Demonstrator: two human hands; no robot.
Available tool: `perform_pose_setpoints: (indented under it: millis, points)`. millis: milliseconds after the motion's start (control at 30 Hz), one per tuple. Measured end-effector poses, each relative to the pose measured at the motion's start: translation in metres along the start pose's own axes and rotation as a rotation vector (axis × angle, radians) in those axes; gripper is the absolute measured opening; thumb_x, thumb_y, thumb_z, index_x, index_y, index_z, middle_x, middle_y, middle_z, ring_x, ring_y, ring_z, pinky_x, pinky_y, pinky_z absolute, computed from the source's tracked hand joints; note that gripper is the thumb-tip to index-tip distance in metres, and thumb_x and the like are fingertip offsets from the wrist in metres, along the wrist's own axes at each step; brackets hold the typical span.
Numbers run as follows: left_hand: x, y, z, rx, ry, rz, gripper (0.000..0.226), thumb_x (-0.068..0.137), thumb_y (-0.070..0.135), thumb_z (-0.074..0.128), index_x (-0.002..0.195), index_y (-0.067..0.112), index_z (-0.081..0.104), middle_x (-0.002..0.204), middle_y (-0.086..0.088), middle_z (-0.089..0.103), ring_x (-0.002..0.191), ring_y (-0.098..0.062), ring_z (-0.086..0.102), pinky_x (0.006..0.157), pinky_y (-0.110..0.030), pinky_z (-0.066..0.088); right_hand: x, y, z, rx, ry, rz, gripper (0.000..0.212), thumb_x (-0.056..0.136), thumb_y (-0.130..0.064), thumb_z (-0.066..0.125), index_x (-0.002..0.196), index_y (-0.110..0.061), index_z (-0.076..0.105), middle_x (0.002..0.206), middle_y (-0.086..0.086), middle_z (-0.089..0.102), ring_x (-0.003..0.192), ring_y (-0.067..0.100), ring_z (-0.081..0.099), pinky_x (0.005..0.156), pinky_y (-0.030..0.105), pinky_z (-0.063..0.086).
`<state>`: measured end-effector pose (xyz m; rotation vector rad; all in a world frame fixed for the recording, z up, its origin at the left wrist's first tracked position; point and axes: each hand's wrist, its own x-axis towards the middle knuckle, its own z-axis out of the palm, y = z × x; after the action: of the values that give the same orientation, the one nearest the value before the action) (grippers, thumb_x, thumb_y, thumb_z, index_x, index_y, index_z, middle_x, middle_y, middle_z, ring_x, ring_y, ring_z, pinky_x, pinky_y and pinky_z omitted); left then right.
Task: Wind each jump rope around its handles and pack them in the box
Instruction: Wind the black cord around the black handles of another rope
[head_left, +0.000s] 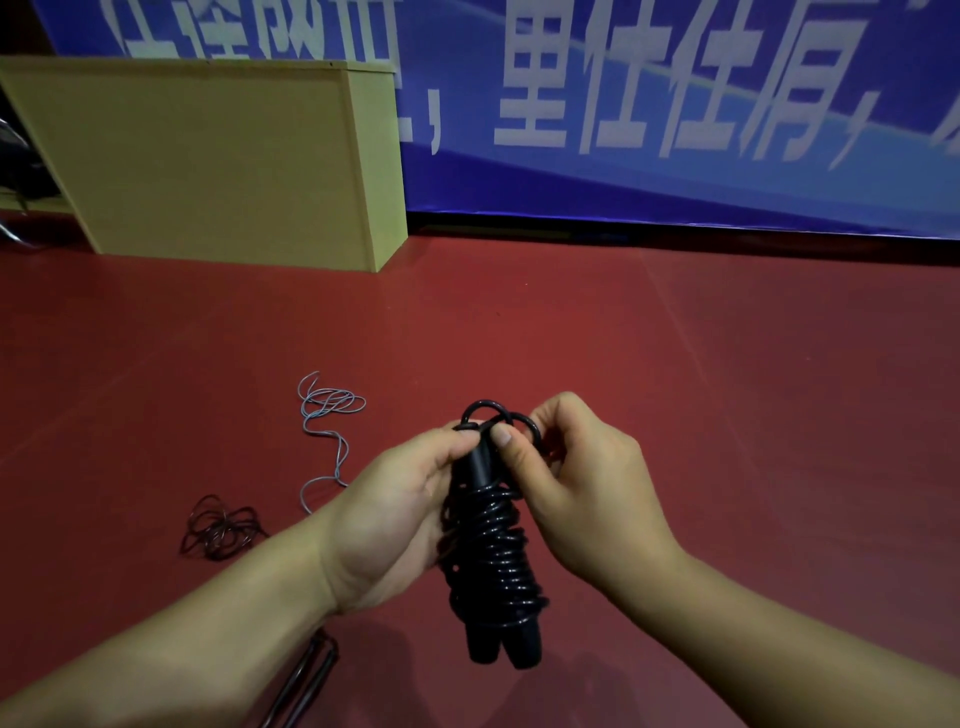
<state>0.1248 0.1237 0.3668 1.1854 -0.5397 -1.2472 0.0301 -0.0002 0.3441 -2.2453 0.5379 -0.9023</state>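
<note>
A black jump rope (493, 561) is wound in tight coils around its two black handles, which point down toward me. My left hand (395, 514) grips the bundle from the left, thumb near the top. My right hand (576, 478) pinches the last loops of black cord at the upper end of the handles. A grey-blue rope (327, 415) lies loose on the red floor to the left. A dark rope (221, 527) lies in a tangle nearer my left forearm. No box shows plainly in view.
A yellow wooden cabinet (218, 161) stands at the back left on the red floor (727, 389). A blue banner (675, 104) with white characters runs along the back. Two dark handles (306, 675) lie under my left forearm.
</note>
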Motion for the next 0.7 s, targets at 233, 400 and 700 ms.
perform_pose_setpoints:
  millis: [233,400,700]
  points:
    - [-0.005,-0.001,0.001,0.003,0.036,0.086,0.051,0.081,0.038,0.049,0.125,0.015,0.059,0.096,-0.005,0.072,0.079,-0.021,0.069,0.065,-0.031,0.055,0.003,-0.008,0.000,0.035,0.013,0.056,0.032,0.085,-0.053,0.060,0.072,-0.025,0.049,0.060,-0.010,0.061,0.053,0.007,0.056,0.056,0.032,0.047]
    - [0.002,-0.004,-0.004,0.035,0.157,0.174,0.030,0.073,0.024,0.066,0.103,0.020,0.069,0.084,-0.010,0.066,0.064,-0.024,0.060,0.059,-0.032,0.050,0.009,-0.008,-0.002,0.280,-0.107,0.154,0.019,0.087,-0.036,0.070,0.077,-0.022,0.062,0.065,-0.006,0.069,0.058,0.006,0.061,0.062,0.031,0.051]
    - [0.007,-0.008,0.000,0.117,0.233,0.232,0.022,0.097,0.016,0.048,0.113,0.010,0.062,0.081,-0.007,0.059,0.058,-0.019,0.054,0.052,-0.025,0.045,0.011,-0.008,-0.004,0.537,-0.208,0.281,0.010,0.089,-0.020,0.069,0.082,-0.013,0.065,0.060,-0.002,0.064,0.053,0.010,0.055,0.058,0.031,0.048]
